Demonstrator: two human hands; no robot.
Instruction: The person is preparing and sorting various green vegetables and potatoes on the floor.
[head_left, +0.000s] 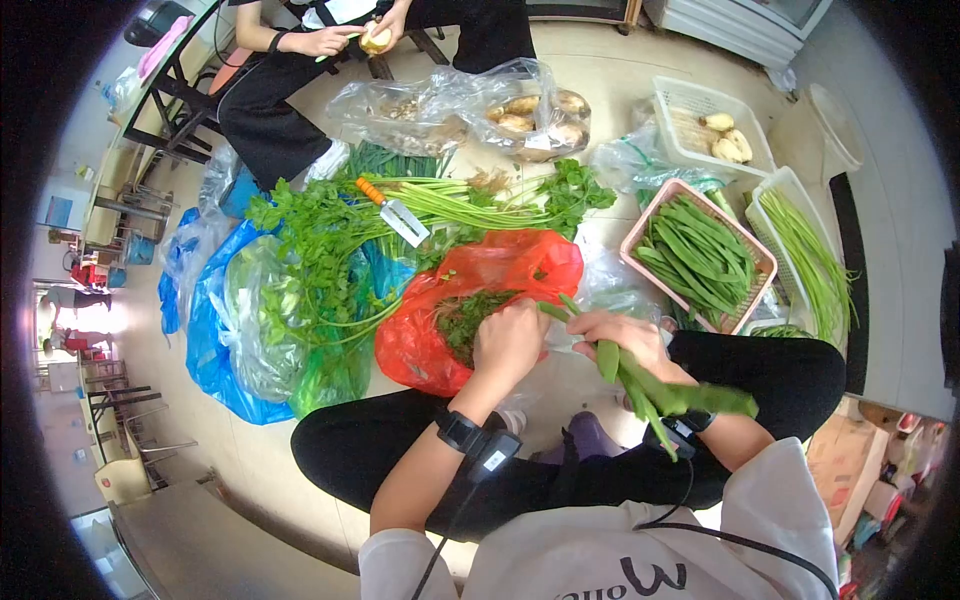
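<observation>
Right hand (pixel 622 334) grips flat beans (pixel 647 388); left hand (pixel 510 342) pinches one's tip. Likely light, bendy but snappable, maybe slick; hold mid-pod, pinch near ends.

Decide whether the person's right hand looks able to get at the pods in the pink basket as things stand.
Probably yes: the pink basket is open-topped and close by, with nothing seen covering the green pods, though the right hand holds other pods.

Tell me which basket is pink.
The pink basket is the one heaped with flat green beans; the baskets holding peeled vegetables and long green stems are white instead.
</observation>
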